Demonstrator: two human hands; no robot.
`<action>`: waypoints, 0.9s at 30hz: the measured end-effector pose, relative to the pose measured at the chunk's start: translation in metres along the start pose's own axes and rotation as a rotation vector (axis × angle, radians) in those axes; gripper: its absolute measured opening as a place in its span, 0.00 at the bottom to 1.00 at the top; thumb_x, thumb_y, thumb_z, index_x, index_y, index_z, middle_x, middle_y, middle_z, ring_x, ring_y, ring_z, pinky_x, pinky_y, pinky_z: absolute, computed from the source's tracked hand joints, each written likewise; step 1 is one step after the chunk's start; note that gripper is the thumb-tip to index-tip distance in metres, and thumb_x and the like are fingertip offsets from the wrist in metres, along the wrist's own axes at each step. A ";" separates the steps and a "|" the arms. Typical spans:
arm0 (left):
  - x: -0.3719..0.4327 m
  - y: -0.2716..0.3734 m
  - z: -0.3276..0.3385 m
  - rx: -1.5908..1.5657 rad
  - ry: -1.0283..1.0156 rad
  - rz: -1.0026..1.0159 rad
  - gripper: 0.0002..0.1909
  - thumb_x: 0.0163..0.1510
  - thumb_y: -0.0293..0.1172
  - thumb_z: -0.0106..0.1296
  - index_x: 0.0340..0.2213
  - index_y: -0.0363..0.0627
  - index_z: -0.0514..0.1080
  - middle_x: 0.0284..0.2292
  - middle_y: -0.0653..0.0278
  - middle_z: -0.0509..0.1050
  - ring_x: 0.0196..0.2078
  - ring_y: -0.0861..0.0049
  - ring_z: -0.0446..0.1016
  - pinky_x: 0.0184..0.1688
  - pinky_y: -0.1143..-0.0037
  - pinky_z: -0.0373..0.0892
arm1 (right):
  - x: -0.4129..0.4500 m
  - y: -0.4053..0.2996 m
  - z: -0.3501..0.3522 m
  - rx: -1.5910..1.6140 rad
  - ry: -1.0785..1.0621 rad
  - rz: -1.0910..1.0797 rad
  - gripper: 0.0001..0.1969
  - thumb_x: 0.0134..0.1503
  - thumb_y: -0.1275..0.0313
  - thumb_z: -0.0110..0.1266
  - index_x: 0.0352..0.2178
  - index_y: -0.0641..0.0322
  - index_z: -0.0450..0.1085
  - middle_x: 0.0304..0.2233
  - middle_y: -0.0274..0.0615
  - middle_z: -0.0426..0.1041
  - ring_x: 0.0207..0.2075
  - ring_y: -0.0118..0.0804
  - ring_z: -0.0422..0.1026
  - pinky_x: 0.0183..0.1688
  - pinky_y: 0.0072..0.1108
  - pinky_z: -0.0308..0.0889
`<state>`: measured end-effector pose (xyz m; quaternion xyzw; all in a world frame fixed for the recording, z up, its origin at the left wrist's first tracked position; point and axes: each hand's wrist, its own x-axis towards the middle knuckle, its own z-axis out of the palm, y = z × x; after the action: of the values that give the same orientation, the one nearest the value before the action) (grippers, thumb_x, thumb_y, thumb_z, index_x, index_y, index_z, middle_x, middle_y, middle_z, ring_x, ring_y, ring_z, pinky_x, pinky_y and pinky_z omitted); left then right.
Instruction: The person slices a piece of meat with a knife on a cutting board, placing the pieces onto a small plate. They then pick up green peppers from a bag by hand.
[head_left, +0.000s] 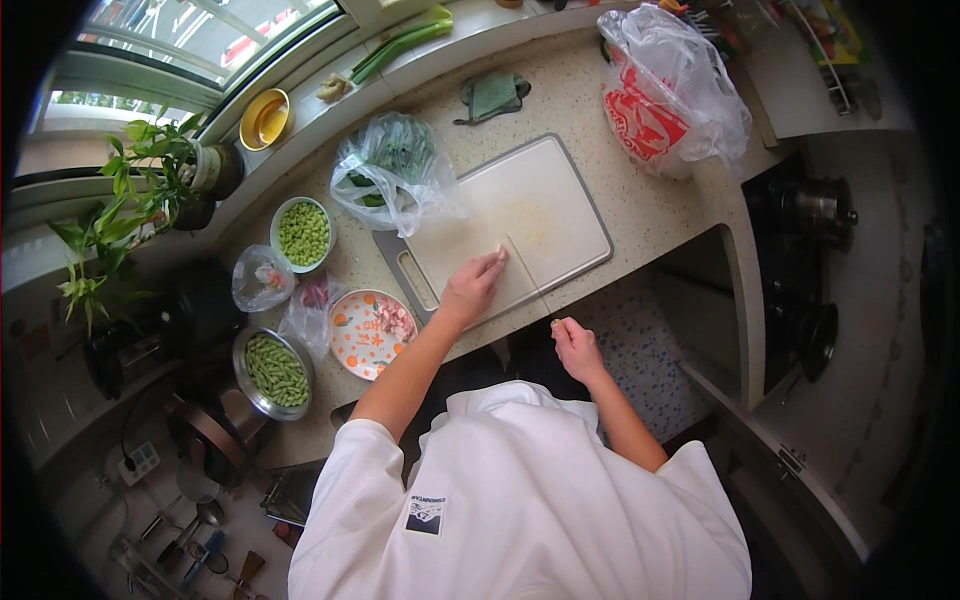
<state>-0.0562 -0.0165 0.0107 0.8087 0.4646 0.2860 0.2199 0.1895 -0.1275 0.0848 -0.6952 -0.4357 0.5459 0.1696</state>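
Note:
My right hand (577, 349) grips the handle of a kitchen knife, low at the near edge of the counter. The thin knife blade (531, 276) is seen almost edge-on and reaches up over a white cutting board (559, 180) with a grey rim. Beside the blade, my left hand (472, 285) has its fingertips on a small pale pink piece of food (501, 251), partly hidden by the fingers. Left of the board, a plate with an orange fruit pattern (356, 345) carries chopped pink-and-white pieces, probably meat (394, 319).
A clear bag of leafy greens (394, 165) overlaps the board's far left corner. Leftward stand a bowl of green beans (302, 232), a metal bowl of cut green pods (276, 375) and small plastic bags (262, 277). A green cloth (495, 97) and a bulky plastic bag (667, 97) lie farther back.

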 end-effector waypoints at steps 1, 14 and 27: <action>0.003 0.005 -0.006 -0.025 0.008 -0.040 0.18 0.49 0.26 0.63 0.44 0.45 0.78 0.42 0.60 0.79 0.40 0.63 0.79 0.41 0.69 0.77 | 0.000 0.003 -0.001 0.000 0.004 0.005 0.20 0.68 0.56 0.50 0.32 0.65 0.70 0.19 0.49 0.73 0.23 0.45 0.77 0.28 0.32 0.69; -0.010 0.001 -0.001 -0.114 0.022 -0.394 0.16 0.48 0.22 0.60 0.41 0.46 0.78 0.30 0.61 0.76 0.31 0.64 0.77 0.35 0.68 0.75 | 0.000 0.005 0.002 -0.055 0.034 -0.044 0.21 0.67 0.56 0.51 0.30 0.66 0.69 0.20 0.56 0.71 0.24 0.57 0.74 0.28 0.37 0.67; -0.037 -0.010 -0.028 0.026 -0.016 -0.123 0.16 0.45 0.18 0.57 0.38 0.46 0.80 0.33 0.61 0.77 0.37 0.62 0.77 0.38 0.67 0.74 | -0.004 0.009 -0.003 -0.046 0.038 -0.028 0.20 0.67 0.57 0.52 0.30 0.66 0.69 0.19 0.54 0.71 0.22 0.52 0.74 0.27 0.35 0.66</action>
<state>-0.0964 -0.0421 0.0157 0.7836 0.5154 0.2595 0.2304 0.1957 -0.1356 0.0819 -0.7030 -0.4544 0.5202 0.1694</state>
